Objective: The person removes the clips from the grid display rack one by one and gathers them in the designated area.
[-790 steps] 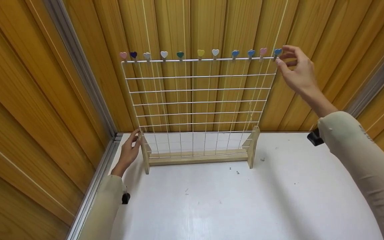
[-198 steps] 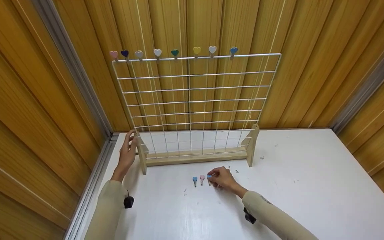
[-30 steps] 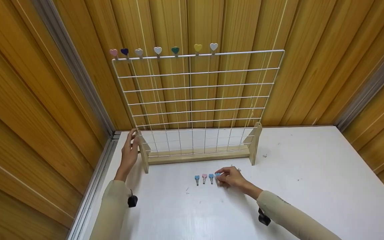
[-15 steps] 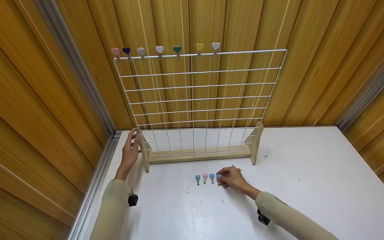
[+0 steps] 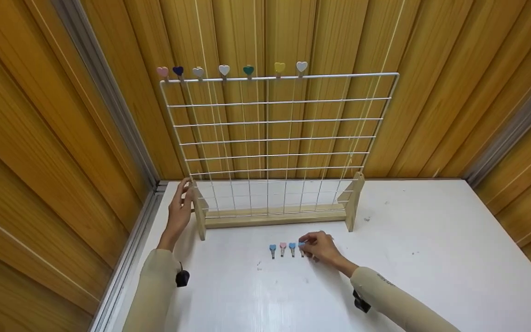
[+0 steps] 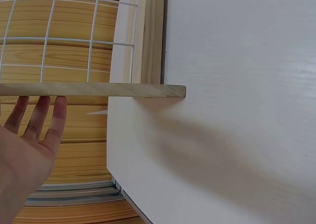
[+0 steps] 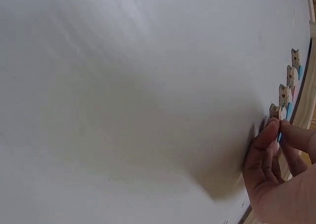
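Note:
A white wire grid rack stands upright on a wooden base. My left hand rests on its left wooden upright; in the left wrist view, three extended fingertips touch the upright's outer face. In front of the base, my right hand pinches a blue heart clothespin between thumb and fingers, close over the table. Left of it lie a blue clothespin, a pink one and another blue one in a row, hearts toward the rack.
Several heart clothespins, from a pink one to a white one, are clipped along the left part of the top wire. Wood-look panels surround the white table, with a metal rail along its left side.
Blue and pink clothespins have come off the right part of the top wire into the row on the table. My right hand has moved down from the rack's top corner; my left stays put.

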